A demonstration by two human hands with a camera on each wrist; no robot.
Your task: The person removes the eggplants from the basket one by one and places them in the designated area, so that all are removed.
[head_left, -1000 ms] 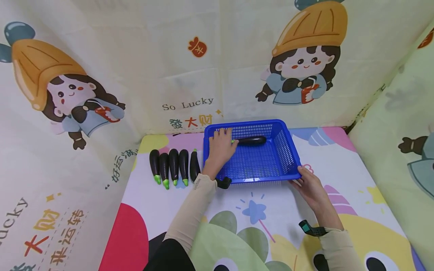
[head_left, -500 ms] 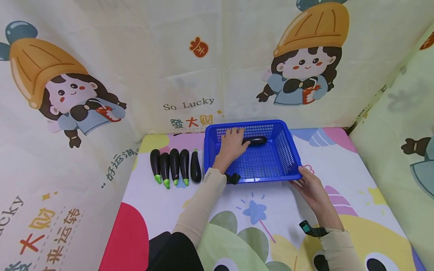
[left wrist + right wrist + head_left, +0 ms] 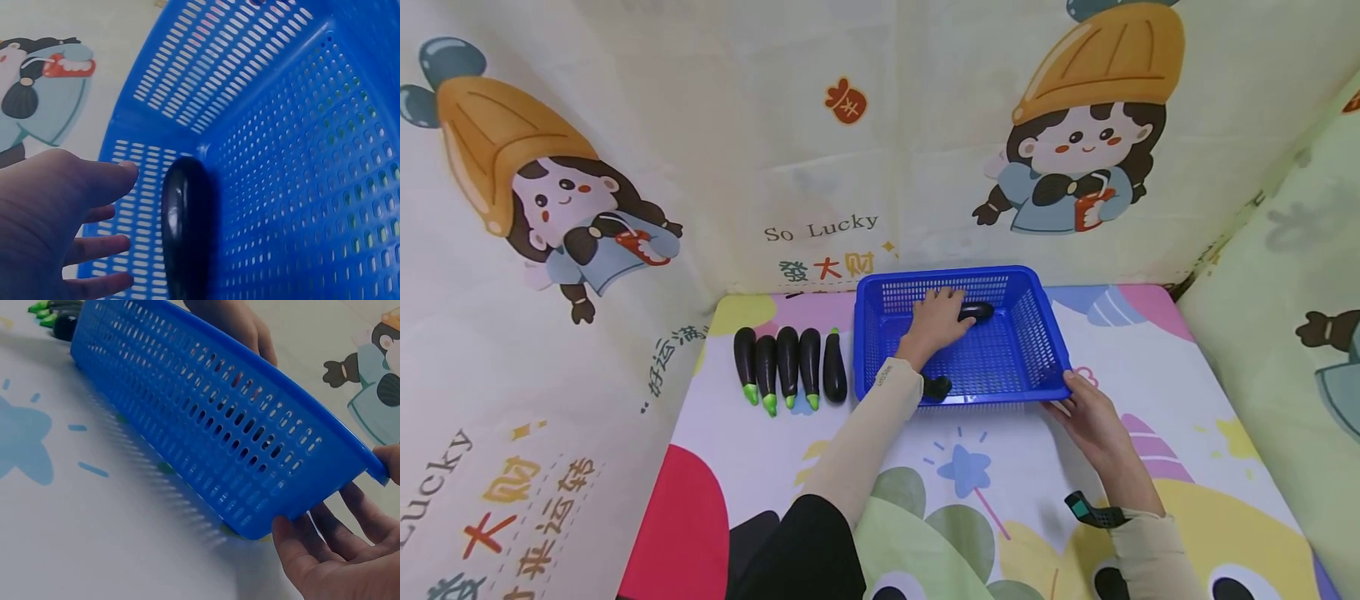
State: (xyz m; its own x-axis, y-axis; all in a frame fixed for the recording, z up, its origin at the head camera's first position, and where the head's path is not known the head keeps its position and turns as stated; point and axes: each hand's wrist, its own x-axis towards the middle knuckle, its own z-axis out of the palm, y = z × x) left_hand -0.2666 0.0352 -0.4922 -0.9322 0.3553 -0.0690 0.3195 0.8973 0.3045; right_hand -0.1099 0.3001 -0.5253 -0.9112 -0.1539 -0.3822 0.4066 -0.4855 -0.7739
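My left hand [image 3: 936, 323] reaches into the blue plastic basket [image 3: 1000, 396], over the stem end of a dark eggplant [image 3: 979, 311]. In the left wrist view the fingers and thumb are extended and spread beside that eggplant [image 3: 181, 219], without wrapping round it. It lies along the far wall of the basket floor, its stem hidden by my hand in the head view. At the basket's near right corner my right hand [image 3: 1097, 425] holds on, thumb at the rim and fingers curled beneath, as the right wrist view shows [image 3: 344, 550].
Several eggplants [image 3: 787, 367] lie side by side left of the basket, most with green stems toward me and the rightmost one [image 3: 834, 368] turned the other way. A cartoon-patterned cloth [image 3: 760, 467] covers the table. Printed curtains [image 3: 805, 150] hang close behind and at both sides.
My left hand has moved right inside the basket along the eggplant, covering more of it. The eggplant itself stays nearly in place. My right hand keeps its place at the basket's corner.
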